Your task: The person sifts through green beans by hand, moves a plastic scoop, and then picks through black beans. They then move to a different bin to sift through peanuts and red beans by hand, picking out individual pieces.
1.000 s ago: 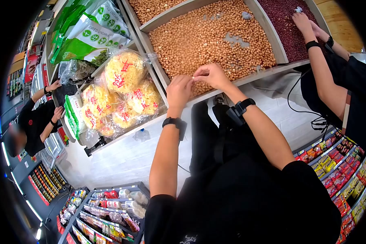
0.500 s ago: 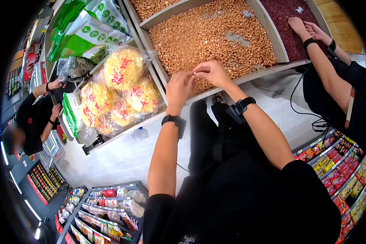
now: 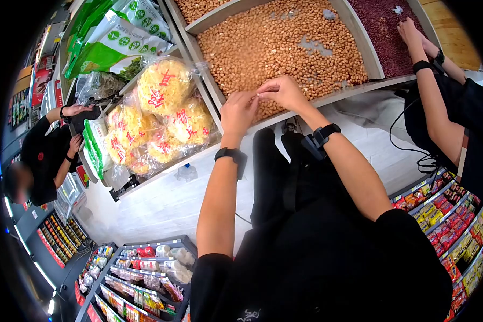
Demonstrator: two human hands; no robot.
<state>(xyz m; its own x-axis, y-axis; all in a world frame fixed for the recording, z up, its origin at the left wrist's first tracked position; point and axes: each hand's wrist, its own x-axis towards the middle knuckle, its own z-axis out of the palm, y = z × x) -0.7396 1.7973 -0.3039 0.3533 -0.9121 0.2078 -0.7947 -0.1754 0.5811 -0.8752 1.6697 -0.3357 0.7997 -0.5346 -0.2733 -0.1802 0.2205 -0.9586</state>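
Note:
Above the near-left corner of a bin of small tan kernels (image 3: 284, 51), which look like peanuts, my two hands meet fingertip to fingertip. My left hand (image 3: 238, 111) is closed in a pinch, its thumb and forefinger against the fingers of the other hand. My right hand (image 3: 285, 92) pinches too, with its fingers curled. Whatever lies between the fingertips is too small or hidden to name. The wooden rim of the bin (image 3: 319, 104) runs just under my right wrist.
Clear bags of pale yellow dried fungus (image 3: 163, 88) fill the compartment on the left, with green-and-white packets (image 3: 126, 37) behind. At the right, another person's hands (image 3: 413, 38) reach into dark red beans (image 3: 378, 32). A further person (image 3: 40, 155) stands left. Snack shelves (image 3: 150, 279) stand below.
My hands stay together in nearly the same spot, and the small pale bit between the fingertips no longer shows. The co-worker's hands at the red beans have come closer together.

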